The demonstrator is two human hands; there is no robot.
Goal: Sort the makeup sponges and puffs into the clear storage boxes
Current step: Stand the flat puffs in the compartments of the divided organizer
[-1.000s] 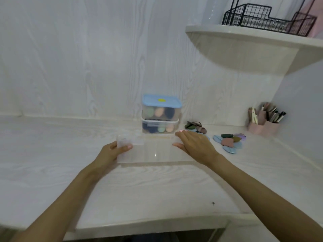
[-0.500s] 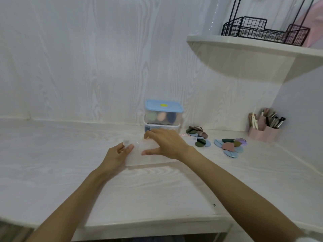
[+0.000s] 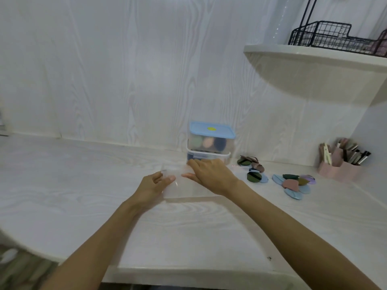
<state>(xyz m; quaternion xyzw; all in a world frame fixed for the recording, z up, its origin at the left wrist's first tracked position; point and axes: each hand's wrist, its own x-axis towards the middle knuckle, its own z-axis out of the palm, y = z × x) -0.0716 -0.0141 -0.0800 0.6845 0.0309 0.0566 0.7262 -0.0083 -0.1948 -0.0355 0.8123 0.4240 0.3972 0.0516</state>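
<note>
Pinching the near-left corner of a clear storage box [image 3: 184, 186] between thumb and fingers, the left hand [image 3: 151, 186] steadies it on the white desk [image 3: 83, 195]. The right hand [image 3: 211, 173] lies over the box's top, fingers stretched leftward and thumb against its front. Just beyond the right hand stand two stacked boxes [image 3: 210, 143] holding sponges under a blue lid. Loose puffs [image 3: 293, 184] lie well to the right of it.

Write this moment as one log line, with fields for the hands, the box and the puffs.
left hand: grips clear plastic box | right hand: rests on box | flat coloured puffs: loose on white desk
</note>
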